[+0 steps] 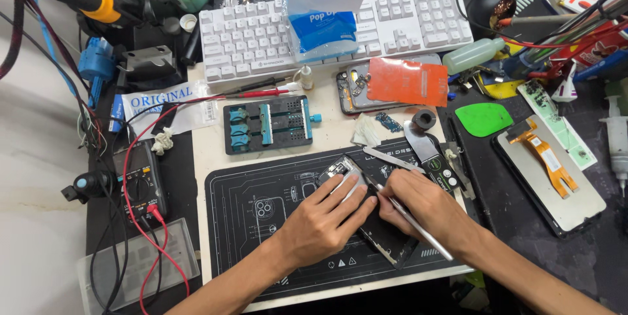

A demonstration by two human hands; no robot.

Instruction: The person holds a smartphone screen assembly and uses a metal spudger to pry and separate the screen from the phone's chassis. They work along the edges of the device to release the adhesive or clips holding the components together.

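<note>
Cluttered repair bench, black printed work mat (261, 223) | left hand (325, 220) pressed flat on opened dark smartphone (383, 233) at mat centre | right hand (422, 205) pinching slim metal tweezers (418, 227) over it

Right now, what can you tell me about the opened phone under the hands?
The opened phone is a dark slab lying flat and diagonal on the black repair mat. Its upper end, near a bare circuit board, shows exposed metallic parts; its lower corner points toward the mat's front edge. The left hand presses flat across its middle. The right hand rests on its right side, holding metal tweezers whose tips meet the phone by the left fingertips.
</note>
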